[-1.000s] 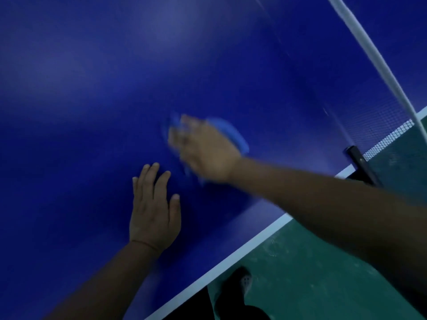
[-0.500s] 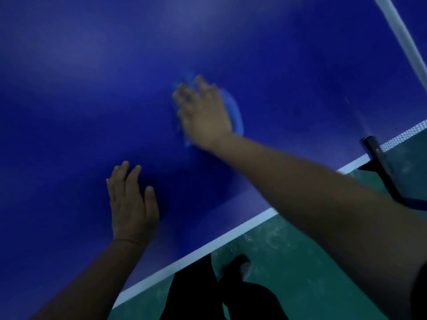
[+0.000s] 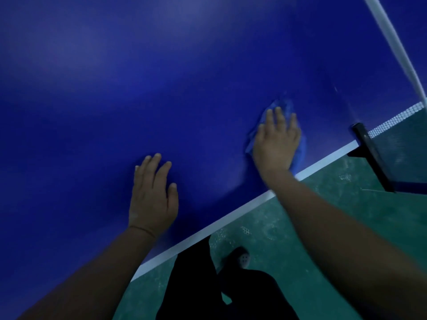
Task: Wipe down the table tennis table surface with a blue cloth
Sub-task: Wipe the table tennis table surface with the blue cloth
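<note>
Right now the blue cloth point(image 3: 286, 107) lies bunched on the table tennis table point(image 3: 161, 77), close to its near side edge and not far left of the net. Most of it is hidden directly under the right hand point(image 3: 276, 140), so there is no offset between the two: the hand sits on top of it, fingers straight and slightly spread, palm pressing down rather than pinching. Cloth shows past the fingertips on the far side, along the hand's left side and at the right by the heel of the palm. What shows suggests its long axis runs near to far, in line with the fingers, which point away toward the far side of the table; its exact outline cannot be told. The white edge line point(image 3: 231, 218) passes just beside the heel of that hand.

The left hand point(image 3: 151, 197) rests flat on the bare surface further left and well apart from the cloth, fingers straight and together, apparently bracing. So the right hand is the working one, and the large unwiped-looking expanse lies to the left and far. The net post clamp point(image 3: 369, 153) stands just to the right, limiting travel there.
</note>
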`<state>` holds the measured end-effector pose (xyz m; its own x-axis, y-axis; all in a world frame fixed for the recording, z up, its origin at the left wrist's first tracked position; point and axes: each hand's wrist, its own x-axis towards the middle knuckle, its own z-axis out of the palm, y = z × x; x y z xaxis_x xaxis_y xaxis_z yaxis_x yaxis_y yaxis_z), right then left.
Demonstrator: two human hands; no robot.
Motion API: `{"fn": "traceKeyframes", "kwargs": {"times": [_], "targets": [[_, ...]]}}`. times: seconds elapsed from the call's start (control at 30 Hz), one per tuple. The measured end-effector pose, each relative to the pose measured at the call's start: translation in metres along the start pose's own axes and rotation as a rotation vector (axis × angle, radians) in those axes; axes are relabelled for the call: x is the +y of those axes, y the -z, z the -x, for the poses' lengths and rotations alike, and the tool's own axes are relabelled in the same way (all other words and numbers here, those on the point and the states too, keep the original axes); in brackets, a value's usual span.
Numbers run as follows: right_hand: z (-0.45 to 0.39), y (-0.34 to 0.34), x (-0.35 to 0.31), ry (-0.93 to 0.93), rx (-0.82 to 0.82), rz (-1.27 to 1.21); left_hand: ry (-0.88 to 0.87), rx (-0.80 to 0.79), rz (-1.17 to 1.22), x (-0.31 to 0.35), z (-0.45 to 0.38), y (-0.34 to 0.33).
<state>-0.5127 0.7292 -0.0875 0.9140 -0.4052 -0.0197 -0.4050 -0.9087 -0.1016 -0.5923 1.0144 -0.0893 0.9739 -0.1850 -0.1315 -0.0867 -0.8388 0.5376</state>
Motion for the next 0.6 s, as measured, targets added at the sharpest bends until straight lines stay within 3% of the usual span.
{"fn": "traceKeyframes", "kwargs": {"times": [0.03, 0.1, 0.17, 0.2, 0.3, 0.37, 0.6], "targets": [[0.018, -0.004, -0.016, 0.105, -0.016, 0.016, -0.012, -0.014, -0.009, 0.007, -0.003, -0.003], [0.068, -0.01, -0.03, 0.562, -0.136, 0.043, -0.035, -0.032, -0.024, 0.024, -0.015, -0.008], [0.077, -0.011, 0.002, 0.796, -0.189, 0.029, -0.069, -0.059, -0.046, 0.046, -0.032, -0.015], [0.06, -0.011, 0.028, 0.741, -0.144, 0.016, -0.093, -0.074, -0.067, 0.058, -0.041, -0.018], [-0.003, -0.002, 0.102, 0.246, -0.055, -0.003, -0.184, -0.128, -0.165, 0.091, -0.074, -0.032], [-0.019, 0.005, 0.113, 0.086, -0.061, 0.004, -0.231, -0.18, -0.234, 0.11, -0.097, -0.047], [-0.085, -0.008, 0.014, 0.36, -0.058, -0.038, -0.358, -0.197, -0.44, 0.123, -0.127, -0.083]]}}
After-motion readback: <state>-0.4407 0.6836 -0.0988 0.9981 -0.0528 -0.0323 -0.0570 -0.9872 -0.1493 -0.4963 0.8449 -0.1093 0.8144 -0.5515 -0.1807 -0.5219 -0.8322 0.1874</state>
